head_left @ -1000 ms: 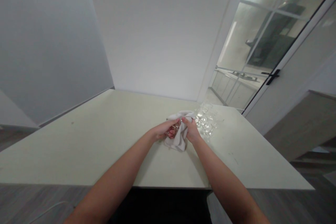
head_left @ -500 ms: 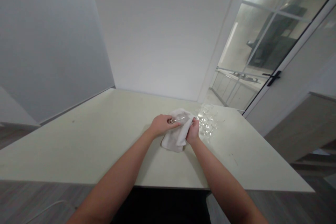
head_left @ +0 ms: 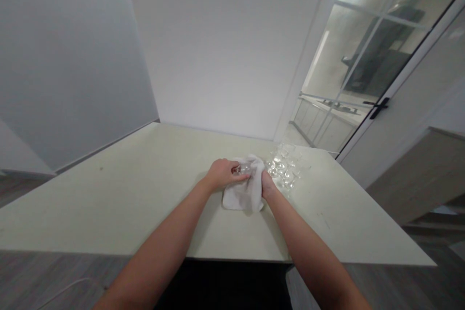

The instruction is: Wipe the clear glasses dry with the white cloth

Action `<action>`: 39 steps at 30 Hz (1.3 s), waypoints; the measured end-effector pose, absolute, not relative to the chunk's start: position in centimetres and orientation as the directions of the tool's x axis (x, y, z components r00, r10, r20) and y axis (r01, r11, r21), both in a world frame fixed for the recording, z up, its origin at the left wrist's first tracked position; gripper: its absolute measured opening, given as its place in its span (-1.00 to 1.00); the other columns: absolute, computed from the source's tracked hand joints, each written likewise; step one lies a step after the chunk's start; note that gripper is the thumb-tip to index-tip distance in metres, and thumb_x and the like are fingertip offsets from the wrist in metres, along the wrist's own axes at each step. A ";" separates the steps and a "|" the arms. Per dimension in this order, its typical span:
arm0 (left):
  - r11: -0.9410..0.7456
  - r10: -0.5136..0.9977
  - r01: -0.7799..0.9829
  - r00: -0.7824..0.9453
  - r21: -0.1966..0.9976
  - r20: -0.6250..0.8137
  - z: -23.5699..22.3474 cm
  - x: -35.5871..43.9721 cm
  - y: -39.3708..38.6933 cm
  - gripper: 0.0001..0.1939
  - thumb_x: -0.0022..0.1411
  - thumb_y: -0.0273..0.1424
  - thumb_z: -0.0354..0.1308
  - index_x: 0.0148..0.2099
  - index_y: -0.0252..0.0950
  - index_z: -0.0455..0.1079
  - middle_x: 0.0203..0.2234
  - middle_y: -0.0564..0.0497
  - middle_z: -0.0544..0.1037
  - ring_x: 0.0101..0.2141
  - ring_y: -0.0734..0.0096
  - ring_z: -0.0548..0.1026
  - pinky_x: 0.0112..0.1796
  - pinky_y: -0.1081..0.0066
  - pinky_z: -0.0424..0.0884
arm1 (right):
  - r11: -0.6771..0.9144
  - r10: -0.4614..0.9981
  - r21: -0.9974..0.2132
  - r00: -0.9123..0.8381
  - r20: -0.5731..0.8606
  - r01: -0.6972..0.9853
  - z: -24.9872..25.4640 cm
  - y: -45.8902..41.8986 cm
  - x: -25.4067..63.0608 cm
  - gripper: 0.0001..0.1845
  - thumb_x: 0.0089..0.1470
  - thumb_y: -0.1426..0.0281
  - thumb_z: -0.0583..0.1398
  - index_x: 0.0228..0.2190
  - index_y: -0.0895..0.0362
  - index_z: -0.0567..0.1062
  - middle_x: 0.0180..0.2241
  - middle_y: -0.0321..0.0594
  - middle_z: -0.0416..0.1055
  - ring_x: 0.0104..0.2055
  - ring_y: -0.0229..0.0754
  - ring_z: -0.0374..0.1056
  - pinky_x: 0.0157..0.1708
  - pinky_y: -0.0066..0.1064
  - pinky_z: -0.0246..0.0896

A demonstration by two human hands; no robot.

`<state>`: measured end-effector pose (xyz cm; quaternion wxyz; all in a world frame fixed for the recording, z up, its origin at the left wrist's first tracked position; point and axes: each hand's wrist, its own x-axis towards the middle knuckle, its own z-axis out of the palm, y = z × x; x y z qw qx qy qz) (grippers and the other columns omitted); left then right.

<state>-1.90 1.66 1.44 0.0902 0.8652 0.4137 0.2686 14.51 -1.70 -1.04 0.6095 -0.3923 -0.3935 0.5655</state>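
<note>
My left hand [head_left: 222, 173] is closed round one end of a clear drinking glass [head_left: 244, 169], which lies on its side above the table. A white cloth [head_left: 240, 196] hangs beneath the glass and folds over its right end, hiding that part. On the right, my right hand [head_left: 268, 185] grips the cloth against the covered end of the glass; its fingertips are behind the fabric. Just beyond it stand several clear glasses [head_left: 286, 169] in a tight cluster.
The pale table [head_left: 119, 198] reaches the white wall [head_left: 221, 68] at the back. A framed glass door [head_left: 363, 53] with a black handle [head_left: 379, 106] is at the right, past the table's edge. A cable [head_left: 65, 290] lies on the floor at lower left.
The cloth has been drawn over the right end of the glass, covering more of it. My right hand has turned and dropped slightly, while my left hand stays nearly still.
</note>
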 end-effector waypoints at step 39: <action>-0.793 0.309 0.522 0.789 -0.314 0.531 1.2 -1.8 1.5 -0.45 0.11 0.11 0.01 -0.45 -0.31 0.40 -0.61 -0.09 0.52 -0.55 0.32 0.48 -0.43 0.35 0.20 | 0.110 0.990 -0.994 -0.085 0.109 0.002 -4.2 -0.6 17.3 -0.79 -0.23 0.30 0.28 -0.47 0.16 0.55 -0.49 -0.28 0.48 -0.44 -0.24 0.29 -0.37 -0.42 0.20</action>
